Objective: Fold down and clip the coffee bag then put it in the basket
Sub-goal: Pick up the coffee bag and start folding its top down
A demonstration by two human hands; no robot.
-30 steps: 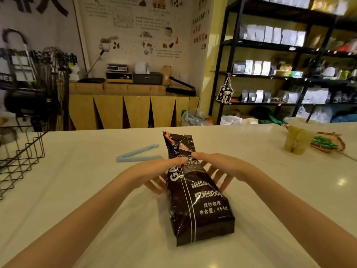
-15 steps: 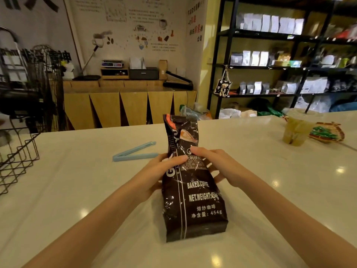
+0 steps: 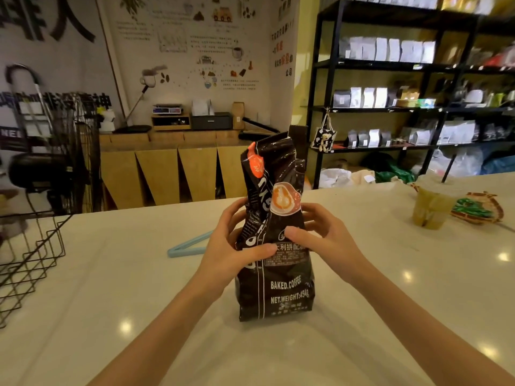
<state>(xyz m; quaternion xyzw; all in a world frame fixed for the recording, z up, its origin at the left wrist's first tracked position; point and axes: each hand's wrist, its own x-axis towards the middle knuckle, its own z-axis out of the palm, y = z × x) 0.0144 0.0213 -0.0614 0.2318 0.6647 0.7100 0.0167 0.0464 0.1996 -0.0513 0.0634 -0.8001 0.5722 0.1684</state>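
Both hands, left hand [image 3: 231, 246] and right hand [image 3: 320, 238], clasp the upright coffee bag [image 3: 274, 232] between them; its slack, glossy top above looks soft and slippery, best pinched there for folding.

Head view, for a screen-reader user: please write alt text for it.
Two bare hands, left hand and right hand, hold a dark coffee bag upright on a white counter, its top crumpled and unfolded. A light blue clip lies behind the left hand; a black wire basket stands far left.
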